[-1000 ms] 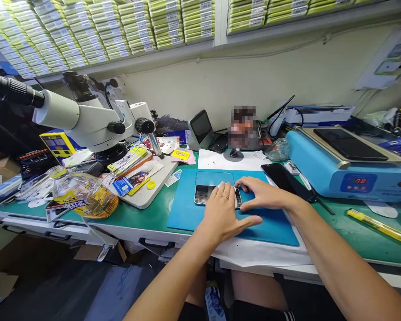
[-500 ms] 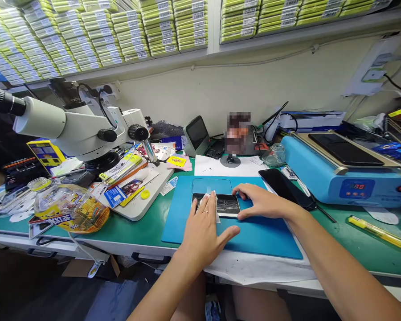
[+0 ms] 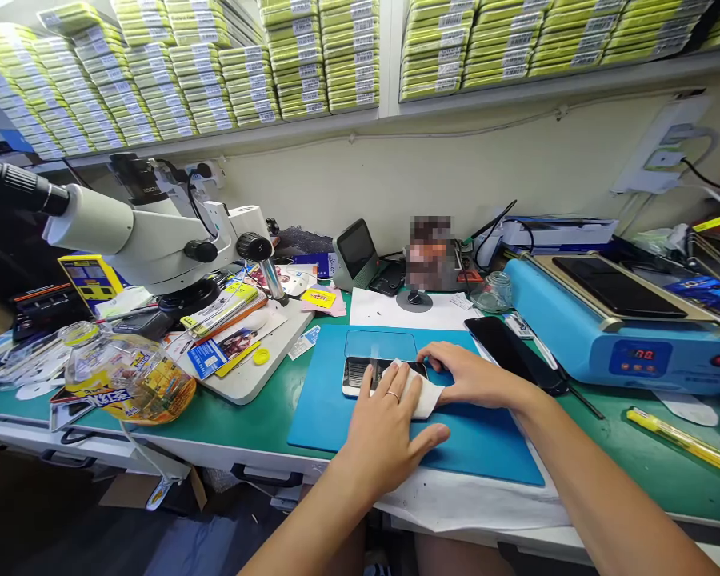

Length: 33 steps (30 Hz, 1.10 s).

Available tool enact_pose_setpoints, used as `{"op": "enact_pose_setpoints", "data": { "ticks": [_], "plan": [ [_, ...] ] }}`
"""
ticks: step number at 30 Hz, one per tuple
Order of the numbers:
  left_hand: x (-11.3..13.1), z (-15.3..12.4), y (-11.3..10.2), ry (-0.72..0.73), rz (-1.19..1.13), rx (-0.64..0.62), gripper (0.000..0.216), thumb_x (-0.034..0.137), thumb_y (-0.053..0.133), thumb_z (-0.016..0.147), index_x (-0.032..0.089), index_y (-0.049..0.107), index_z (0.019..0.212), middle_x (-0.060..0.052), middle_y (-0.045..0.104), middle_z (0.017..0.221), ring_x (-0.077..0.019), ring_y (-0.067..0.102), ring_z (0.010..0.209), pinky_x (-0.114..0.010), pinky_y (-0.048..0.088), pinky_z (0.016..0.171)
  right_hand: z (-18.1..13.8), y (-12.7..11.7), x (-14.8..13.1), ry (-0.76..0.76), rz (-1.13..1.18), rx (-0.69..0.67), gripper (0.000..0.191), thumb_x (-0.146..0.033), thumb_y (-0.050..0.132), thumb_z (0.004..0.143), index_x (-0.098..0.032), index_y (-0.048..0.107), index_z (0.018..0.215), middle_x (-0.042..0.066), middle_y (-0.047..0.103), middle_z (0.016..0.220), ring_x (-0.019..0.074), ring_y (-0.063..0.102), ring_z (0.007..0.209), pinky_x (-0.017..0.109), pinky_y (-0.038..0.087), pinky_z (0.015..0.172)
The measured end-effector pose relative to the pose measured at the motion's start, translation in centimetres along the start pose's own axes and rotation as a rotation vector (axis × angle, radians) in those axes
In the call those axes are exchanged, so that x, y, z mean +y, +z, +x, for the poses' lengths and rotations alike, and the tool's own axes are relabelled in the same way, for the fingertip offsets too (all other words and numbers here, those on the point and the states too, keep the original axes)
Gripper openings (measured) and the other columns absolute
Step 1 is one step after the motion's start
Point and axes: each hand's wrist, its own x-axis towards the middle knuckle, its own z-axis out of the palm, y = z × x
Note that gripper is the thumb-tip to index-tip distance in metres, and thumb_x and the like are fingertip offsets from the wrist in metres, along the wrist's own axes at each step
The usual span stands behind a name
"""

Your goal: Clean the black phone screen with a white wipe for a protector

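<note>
A smartphone [image 3: 353, 374] lies lengthwise on the blue mat [image 3: 324, 420], with its dark, streaked face up. My left hand [image 3: 385, 432] presses a white wipe [image 3: 425, 397] onto the phone's right half with nearly flat fingers, its thumb sticking out to the right. Around the phone's right end, my right hand [image 3: 471, 374] curls its fingers and thumb, gripping it at the edges; the wipe partly hides the thumb. Just behind the phone is a clear sheet with a dark outline [image 3: 360, 342].
A dark phone [image 3: 513, 348] lies to the right, beside a blue heating machine [image 3: 576, 340] with another phone on top. At left stand a microscope [image 3: 102, 228] and a large bottle of yellow drink [image 3: 135, 376]. A yellow-handled cutter [image 3: 687, 440] lies at far right.
My left hand and the wipe have slid right along the phone, uncovering its left end. More of the wipe shows, spread toward my right hand, which keeps its hold.
</note>
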Motion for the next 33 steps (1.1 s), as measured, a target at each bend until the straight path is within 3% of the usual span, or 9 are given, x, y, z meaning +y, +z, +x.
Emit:
{"op": "enact_pose_setpoints", "data": {
  "ticks": [5,10,13,17,26,33],
  "plan": [
    [0.7,1.6,0.0,0.016,0.022,0.021,0.091,0.079,0.023,0.095,0.014,0.041,0.156,-0.016,0.034,0.164,-0.034,0.024,0.156,-0.059,0.02,0.127,0.1,0.0,0.2,-0.005,-0.022,-0.02,0.051,-0.053,0.074,0.073,-0.023,0.061,0.112,0.005,0.058,0.095,0.0263,0.055,0.091,0.041,0.046,0.082],
    [1.2,2.6,0.3,0.01,-0.016,0.0,0.101,0.083,0.018,0.093,0.007,0.034,0.158,-0.016,0.029,0.166,-0.0325,0.022,0.157,-0.055,0.02,0.129,0.1,0.2,-0.2,0.055,-0.007,0.01,0.059,-0.046,0.077,0.066,-0.022,0.057,0.115,0.004,0.057,0.094,0.0263,0.055,0.091,0.039,0.046,0.079],
    [1.3,1.6,0.3,0.003,-0.014,-0.008,0.1,0.081,0.017,0.094,0.006,0.031,0.159,-0.015,0.025,0.167,-0.031,0.018,0.158,-0.054,0.018,0.129,0.0,0.1,-0.4,0.077,0.025,0.003,0.069,-0.047,0.077,0.065,-0.022,0.051,0.123,0.003,0.058,0.095,0.0258,0.056,0.091,0.039,0.047,0.079],
    [0.8,-0.3,-0.3,-0.01,-0.013,-0.026,0.094,0.076,0.014,0.098,0.008,0.031,0.159,-0.013,0.023,0.168,-0.0291,0.018,0.158,-0.056,0.016,0.129,-0.1,-0.2,-0.2,0.081,0.024,-0.045,0.071,-0.062,0.075,0.068,-0.022,0.053,0.122,0.005,0.059,0.098,0.0274,0.056,0.093,0.041,0.046,0.081],
    [-4.3,-3.8,-1.5,-0.158,0.114,0.023,0.075,0.061,0.023,0.105,0.01,0.028,0.16,-0.012,0.024,0.167,-0.0293,0.021,0.157,-0.058,0.021,0.127,0.0,-0.2,0.0,0.09,0.016,-0.055,0.073,-0.069,0.079,0.062,-0.024,0.06,0.116,0.006,0.059,0.103,0.0298,0.056,0.1,0.042,0.045,0.087],
    [-4.3,-6.6,-0.6,-0.142,0.124,0.036,0.075,0.061,0.025,0.106,0.011,0.022,0.162,-0.011,0.017,0.169,-0.0283,0.017,0.158,-0.052,0.025,0.127,0.0,-0.2,0.2,0.102,0.021,-0.066,0.074,-0.07,0.078,0.062,-0.025,0.059,0.118,0.006,0.059,0.104,0.0299,0.056,0.101,0.041,0.045,0.086]
  ]
}}
